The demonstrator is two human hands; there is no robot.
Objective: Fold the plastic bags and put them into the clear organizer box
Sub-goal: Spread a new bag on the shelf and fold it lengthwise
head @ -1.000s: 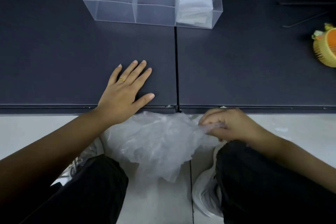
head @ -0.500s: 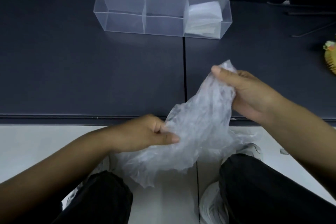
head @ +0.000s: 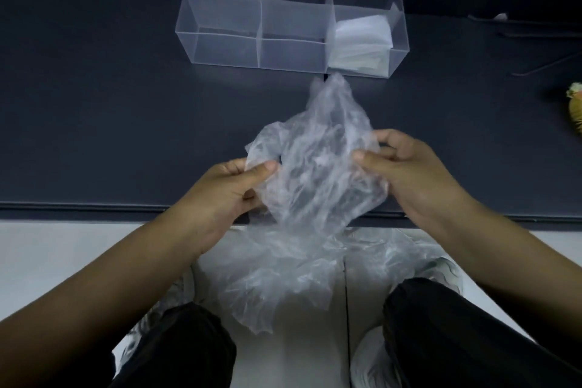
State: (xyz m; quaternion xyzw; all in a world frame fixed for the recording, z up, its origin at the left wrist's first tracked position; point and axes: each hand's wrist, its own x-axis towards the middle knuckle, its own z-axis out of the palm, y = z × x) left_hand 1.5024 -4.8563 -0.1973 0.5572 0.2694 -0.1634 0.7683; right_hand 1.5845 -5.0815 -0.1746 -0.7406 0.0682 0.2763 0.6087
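Clear crumpled plastic bag [head: 318, 151] is held up above the near edge of the dark platform [head: 94, 110], about mid-width. It's unfolded, with its top tip pointing toward the box.

Left hand [head: 220, 198] pinches the bag's left edge, thumb against curled fingers. Right hand [head: 409, 176] grips the right edge the same way.

Clear organizer box [head: 226, 50] sits near the platform's far edge, three compartments side by side. The right compartment holds folded white bags [head: 359, 38].

More loose plastic [head: 283, 274] lies on the pale floor [head: 63, 255] just off the platform's near edge, under the held bag and between the black trouser legs [head: 176, 350].

Yellow object [head: 575, 110] sits at the platform's right edge, cut off by the frame; can't tell what it is.
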